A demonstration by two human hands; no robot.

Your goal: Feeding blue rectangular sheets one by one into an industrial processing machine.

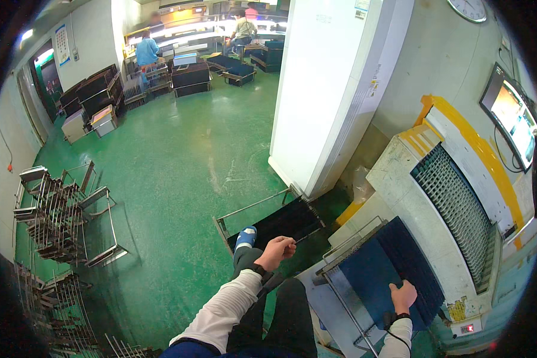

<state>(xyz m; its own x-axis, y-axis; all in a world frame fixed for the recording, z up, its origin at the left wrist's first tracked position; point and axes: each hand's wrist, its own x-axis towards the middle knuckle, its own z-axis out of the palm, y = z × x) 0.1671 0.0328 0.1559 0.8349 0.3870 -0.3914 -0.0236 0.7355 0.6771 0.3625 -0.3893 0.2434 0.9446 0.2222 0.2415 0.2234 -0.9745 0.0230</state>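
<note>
A worker's right hand [404,296] rests against dark blue panels [370,268] stacked in a metal rack [347,309] beside a pale machine [394,167]; from this angle, whether its fingers grip one cannot be told. The left hand [274,253], fingers curled into a loose fist, hangs near a second rack [252,204] of dark panels on the green floor [179,179].

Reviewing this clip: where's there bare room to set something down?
The largest free patch is the green floor between the metal frames at left and the tall white unit. Crowded: racked dark sheets by the left hand, and dark blue panels at the right hand.
</note>
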